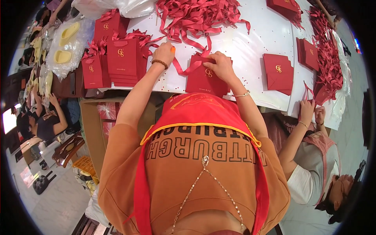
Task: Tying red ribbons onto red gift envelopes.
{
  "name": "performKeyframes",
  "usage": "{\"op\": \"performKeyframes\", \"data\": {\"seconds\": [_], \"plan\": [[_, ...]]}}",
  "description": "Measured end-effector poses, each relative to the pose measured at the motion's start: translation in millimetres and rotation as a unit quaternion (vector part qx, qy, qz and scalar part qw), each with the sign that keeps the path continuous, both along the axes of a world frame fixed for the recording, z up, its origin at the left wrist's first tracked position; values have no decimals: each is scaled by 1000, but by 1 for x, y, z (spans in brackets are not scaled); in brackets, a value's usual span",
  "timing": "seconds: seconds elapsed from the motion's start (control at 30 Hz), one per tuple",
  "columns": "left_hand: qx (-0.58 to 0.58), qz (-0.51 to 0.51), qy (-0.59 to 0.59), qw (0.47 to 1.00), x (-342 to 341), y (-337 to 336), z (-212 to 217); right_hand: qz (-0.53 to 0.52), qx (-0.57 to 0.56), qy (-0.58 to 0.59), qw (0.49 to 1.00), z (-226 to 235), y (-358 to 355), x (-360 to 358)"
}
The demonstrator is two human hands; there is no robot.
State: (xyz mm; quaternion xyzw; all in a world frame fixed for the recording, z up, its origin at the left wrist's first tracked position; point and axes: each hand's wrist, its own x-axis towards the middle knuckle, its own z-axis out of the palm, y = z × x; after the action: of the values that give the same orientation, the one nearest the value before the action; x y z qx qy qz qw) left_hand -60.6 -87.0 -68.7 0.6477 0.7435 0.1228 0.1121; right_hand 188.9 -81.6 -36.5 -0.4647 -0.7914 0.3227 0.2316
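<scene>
A flat red paper gift bag [199, 83] with gold print lies at the table's near edge, in front of my body. My right hand [221, 65] is closed over its upper part, fingers bent at the top edge beside the ribbon. From the bag a red ribbon [180, 70] loops left toward my left hand [163, 54]. That hand is closed at the ribbon's end, its fingertips partly hidden; something orange shows at one finger. Left of it stand several upright red gift bags [122, 58] with ribbon handles.
A big heap of red ribbons [199, 17] lies at the far middle of the white table [250, 43]. Flat bags [278, 72] are stacked to the right. A co-worker's hand [306, 109] handles ribbon at the right edge. Plastic-wrapped yellow slippers [62, 56] lie left; an open cardboard box [92, 117] sits below.
</scene>
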Motion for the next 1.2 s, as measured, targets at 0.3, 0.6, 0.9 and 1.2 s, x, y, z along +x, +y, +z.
{"op": "performKeyframes", "data": {"seconds": [0.3,0.6,0.9,1.2], "plan": [[-133,-53,-587,797,47,3,41,29,-25,-15,999,5,7,-24],[-158,-50,-474,865,55,2,34,-8,104,-144,984,30,-9,6],[-27,-102,-394,913,80,-13,45,-55,-205,-7,977,27,-6,25],[-59,-109,-357,926,109,-26,37,-71,-204,66,974,16,-9,25]]}}
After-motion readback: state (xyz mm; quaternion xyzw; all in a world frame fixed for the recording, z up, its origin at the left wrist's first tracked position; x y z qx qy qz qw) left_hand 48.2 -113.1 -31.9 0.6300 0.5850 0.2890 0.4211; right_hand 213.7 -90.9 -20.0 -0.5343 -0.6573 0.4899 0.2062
